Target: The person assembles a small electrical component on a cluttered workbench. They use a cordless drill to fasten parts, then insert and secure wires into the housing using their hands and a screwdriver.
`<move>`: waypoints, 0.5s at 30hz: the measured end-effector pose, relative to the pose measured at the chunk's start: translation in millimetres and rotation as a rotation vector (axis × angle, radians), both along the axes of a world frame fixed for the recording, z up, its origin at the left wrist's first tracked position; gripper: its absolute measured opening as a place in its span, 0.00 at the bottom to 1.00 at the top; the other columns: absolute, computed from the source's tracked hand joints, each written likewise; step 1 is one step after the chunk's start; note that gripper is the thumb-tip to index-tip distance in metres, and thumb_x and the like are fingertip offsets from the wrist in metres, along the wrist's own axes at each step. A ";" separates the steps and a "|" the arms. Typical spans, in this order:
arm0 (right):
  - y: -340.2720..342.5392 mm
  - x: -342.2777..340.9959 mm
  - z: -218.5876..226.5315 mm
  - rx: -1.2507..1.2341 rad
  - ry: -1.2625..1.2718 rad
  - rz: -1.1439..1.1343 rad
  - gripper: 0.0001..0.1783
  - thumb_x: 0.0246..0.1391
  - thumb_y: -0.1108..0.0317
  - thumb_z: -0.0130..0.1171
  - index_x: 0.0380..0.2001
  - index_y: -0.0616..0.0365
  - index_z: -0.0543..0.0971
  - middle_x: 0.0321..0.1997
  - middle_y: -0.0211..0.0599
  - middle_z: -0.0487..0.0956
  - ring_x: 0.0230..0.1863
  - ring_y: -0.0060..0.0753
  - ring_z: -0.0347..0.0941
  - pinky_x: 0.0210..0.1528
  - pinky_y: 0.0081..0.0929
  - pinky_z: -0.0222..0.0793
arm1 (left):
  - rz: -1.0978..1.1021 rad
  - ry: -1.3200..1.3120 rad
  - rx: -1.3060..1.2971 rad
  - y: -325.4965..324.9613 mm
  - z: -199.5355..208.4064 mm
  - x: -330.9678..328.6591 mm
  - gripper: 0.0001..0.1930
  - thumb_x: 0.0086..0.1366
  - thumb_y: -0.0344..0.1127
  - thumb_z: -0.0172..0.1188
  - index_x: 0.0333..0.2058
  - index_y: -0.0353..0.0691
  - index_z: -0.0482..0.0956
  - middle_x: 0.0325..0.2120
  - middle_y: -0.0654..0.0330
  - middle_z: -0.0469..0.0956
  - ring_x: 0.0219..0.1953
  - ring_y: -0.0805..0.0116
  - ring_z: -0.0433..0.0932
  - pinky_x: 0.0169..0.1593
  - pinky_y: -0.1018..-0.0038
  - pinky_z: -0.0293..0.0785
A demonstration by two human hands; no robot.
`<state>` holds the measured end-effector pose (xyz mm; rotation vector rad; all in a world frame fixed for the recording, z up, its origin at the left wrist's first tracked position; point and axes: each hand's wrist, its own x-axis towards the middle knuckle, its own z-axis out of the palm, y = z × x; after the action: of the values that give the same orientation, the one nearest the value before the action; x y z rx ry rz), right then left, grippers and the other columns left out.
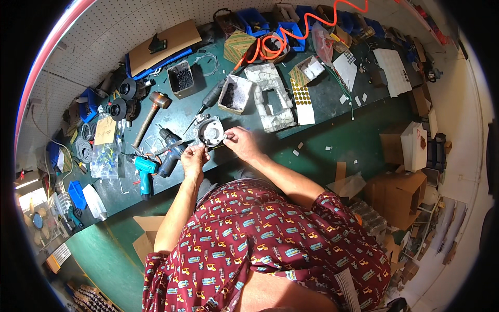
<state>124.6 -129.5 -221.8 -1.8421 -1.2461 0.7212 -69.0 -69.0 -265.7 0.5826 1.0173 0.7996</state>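
Observation:
A round silver metal housing with a hollow middle is at the near edge of the green workbench. My left hand is closed, its thumb and fingers pinching at the housing's lower left rim. On the opposite side, my right hand is closed in a pinch against the right rim; something small and pale shows at its fingertips, too small to name. Just left of the housing lies a dark cordless drill. Beside that drill is a teal cordless driver.
A mallet lies to the left. Beyond the housing are a dark power tool, a white box of small dark parts and a wrapped foam frame. A coiled orange air hose hangs over the back. Cardboard boxes stand lower right.

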 end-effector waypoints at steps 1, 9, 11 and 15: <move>1.0 1.8 -1.4 -0.001 -0.017 0.000 0.12 0.52 0.70 0.69 0.40 0.61 0.83 0.36 0.39 0.83 0.35 0.33 0.81 0.39 0.30 0.77 | -0.017 0.026 -0.003 0.9 3.8 1.7 0.08 0.68 0.33 0.65 0.31 0.40 0.76 0.24 0.63 0.80 0.21 0.76 0.75 0.27 0.77 0.78; 3.4 5.6 -0.7 0.005 -0.051 0.034 0.08 0.53 0.69 0.67 0.35 0.60 0.82 0.35 0.40 0.82 0.36 0.41 0.82 0.40 0.36 0.77 | -0.081 0.155 0.004 2.9 14.8 1.3 0.13 0.64 0.34 0.69 0.27 0.42 0.72 0.21 0.63 0.77 0.18 0.76 0.72 0.24 0.77 0.75; 4.3 5.9 -0.3 0.007 -0.057 0.038 0.08 0.52 0.69 0.67 0.35 0.60 0.82 0.35 0.41 0.82 0.36 0.41 0.82 0.39 0.35 0.78 | -0.080 0.142 0.006 1.2 8.1 -0.5 0.13 0.65 0.35 0.69 0.25 0.42 0.74 0.20 0.64 0.77 0.18 0.76 0.73 0.24 0.77 0.75; 4.6 7.5 -1.5 0.014 -0.049 0.052 0.08 0.52 0.71 0.67 0.34 0.61 0.81 0.35 0.42 0.81 0.35 0.41 0.83 0.39 0.34 0.79 | -0.056 0.168 0.016 -0.8 7.2 1.4 0.13 0.65 0.35 0.69 0.24 0.42 0.75 0.20 0.64 0.78 0.18 0.76 0.73 0.24 0.77 0.75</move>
<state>132.1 -124.9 -223.3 -1.8314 -1.3320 0.6976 -67.6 -69.8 -258.5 0.6975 1.1436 0.7187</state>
